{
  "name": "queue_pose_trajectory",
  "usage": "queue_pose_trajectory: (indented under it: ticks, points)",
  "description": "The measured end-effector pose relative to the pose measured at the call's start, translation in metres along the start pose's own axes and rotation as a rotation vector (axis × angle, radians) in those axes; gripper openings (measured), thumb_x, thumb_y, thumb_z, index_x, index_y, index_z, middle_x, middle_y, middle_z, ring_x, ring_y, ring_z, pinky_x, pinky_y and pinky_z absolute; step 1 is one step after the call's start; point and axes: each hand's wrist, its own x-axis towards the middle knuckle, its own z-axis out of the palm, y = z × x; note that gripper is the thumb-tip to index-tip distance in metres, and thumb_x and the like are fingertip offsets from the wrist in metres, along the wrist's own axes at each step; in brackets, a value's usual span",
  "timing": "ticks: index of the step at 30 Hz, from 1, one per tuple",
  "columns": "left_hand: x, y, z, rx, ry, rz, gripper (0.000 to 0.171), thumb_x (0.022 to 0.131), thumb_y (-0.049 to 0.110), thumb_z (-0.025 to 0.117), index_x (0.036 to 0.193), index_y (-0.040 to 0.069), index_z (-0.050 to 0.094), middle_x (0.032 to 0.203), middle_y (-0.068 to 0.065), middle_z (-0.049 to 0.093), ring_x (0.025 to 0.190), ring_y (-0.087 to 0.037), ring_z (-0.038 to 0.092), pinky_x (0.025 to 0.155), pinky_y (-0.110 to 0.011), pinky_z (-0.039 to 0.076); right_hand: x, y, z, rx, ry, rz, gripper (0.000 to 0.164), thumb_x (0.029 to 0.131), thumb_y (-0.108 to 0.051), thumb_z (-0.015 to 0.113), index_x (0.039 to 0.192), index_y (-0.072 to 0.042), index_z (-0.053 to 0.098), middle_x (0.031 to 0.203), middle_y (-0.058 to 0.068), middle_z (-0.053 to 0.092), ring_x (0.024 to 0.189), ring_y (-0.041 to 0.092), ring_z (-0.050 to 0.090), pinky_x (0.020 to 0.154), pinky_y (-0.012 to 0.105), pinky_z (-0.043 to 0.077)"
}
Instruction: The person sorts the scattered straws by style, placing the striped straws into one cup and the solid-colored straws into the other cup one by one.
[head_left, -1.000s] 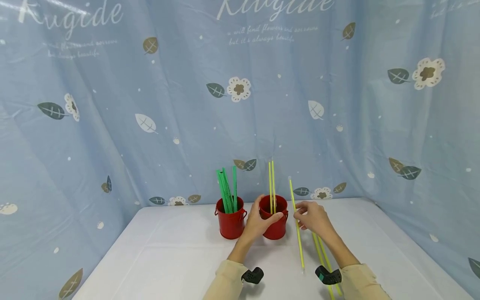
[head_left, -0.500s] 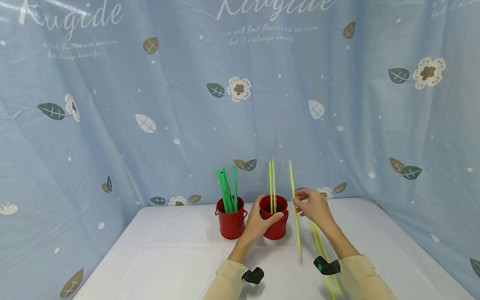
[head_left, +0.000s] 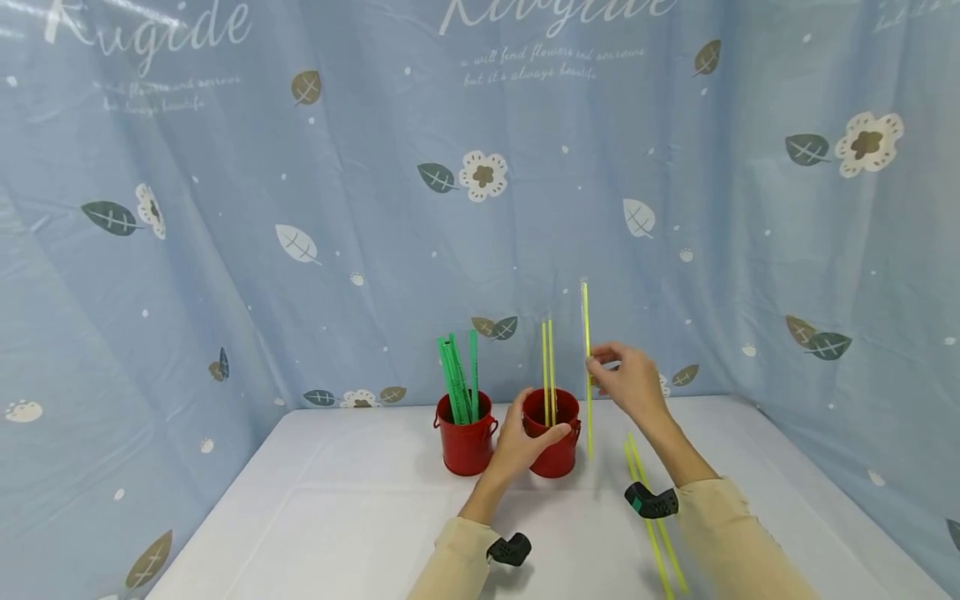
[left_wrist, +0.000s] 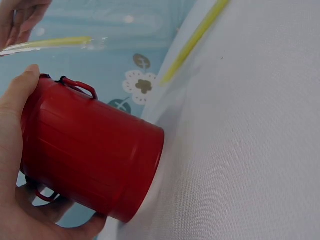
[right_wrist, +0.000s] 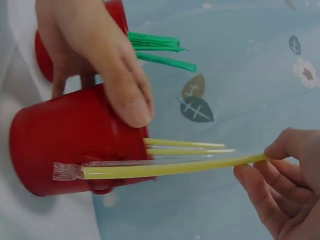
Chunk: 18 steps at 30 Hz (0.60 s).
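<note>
My left hand (head_left: 516, 446) grips the right-hand red metal bucket (head_left: 557, 460), thumb and fingers around its side near the rim. Two yellow straws (head_left: 551, 358) stand upright in that bucket. Between thumb and fingertips, my right hand (head_left: 632, 382) pinches another yellow straw (head_left: 587, 321) in a clear wrapper. This straw hangs almost vertical just right of the bucket, its lower end above the table. In the right wrist view the wrapped straw (right_wrist: 165, 170) passes in front of the bucket (right_wrist: 65, 140). The left wrist view shows the bucket's wall and side handles, but not its inside.
A second red bucket (head_left: 467, 450) with several green straws (head_left: 459, 383) stands on the left, close to my left hand. Two more yellow straws (head_left: 658, 542) lie on the white table (head_left: 337, 517), partly under my right forearm. A blue patterned curtain (head_left: 375, 250) hangs behind.
My right hand has risen with the pinched yellow straw, which has gone from slanted to nearly upright and lifted higher. My left hand stays on the bucket.
</note>
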Motion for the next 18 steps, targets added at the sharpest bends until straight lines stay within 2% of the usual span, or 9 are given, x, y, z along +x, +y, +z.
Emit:
queue_pose_trajectory:
  ticks: [5,9,12,18]
  points:
    - [0.002,0.0,0.0,0.005,0.003,-0.005,0.086,0.082,0.055,0.073,0.151,0.031,0.027,0.146,0.003,0.043,0.13,-0.019,0.046,0.097,-0.044,0.052,0.016,-0.011,-0.004,-0.006,0.04,-0.064,0.025,0.095,-0.019,0.064,0.114,-0.003,0.068,0.098,0.017,0.072,0.074,0.032,0.073,0.054,0.026,0.058]
    - [0.004,0.0,-0.001,-0.005,-0.001,0.005,0.087,0.082,0.055,0.072,0.152,0.03,0.026,0.146,0.003,0.043,0.131,-0.02,0.046,0.096,-0.044,0.053,0.025,-0.019,-0.005,0.005,0.071,-0.104,0.024,0.094,-0.018,0.065,0.113,-0.003,0.069,0.097,0.017,0.073,0.067,0.026,0.073,0.052,0.024,0.057]
    - [0.005,-0.001,-0.001,-0.015,-0.001,0.012,0.087,0.083,0.053,0.072,0.152,0.027,0.026,0.145,0.002,0.043,0.131,-0.022,0.046,0.095,-0.045,0.053,0.028,-0.024,-0.005,0.027,0.066,-0.103,0.024,0.094,-0.018,0.066,0.113,-0.003,0.068,0.097,0.017,0.073,0.065,0.021,0.072,0.053,0.025,0.057]
    - [0.001,-0.001,-0.002,-0.005,0.0,-0.006,0.086,0.083,0.053,0.072,0.152,0.029,0.027,0.146,0.001,0.043,0.131,-0.021,0.046,0.097,-0.045,0.052,0.032,-0.027,-0.003,0.095,0.106,-0.083,0.023,0.095,-0.017,0.065,0.112,-0.002,0.067,0.099,0.018,0.072,0.071,0.024,0.073,0.057,0.029,0.059]
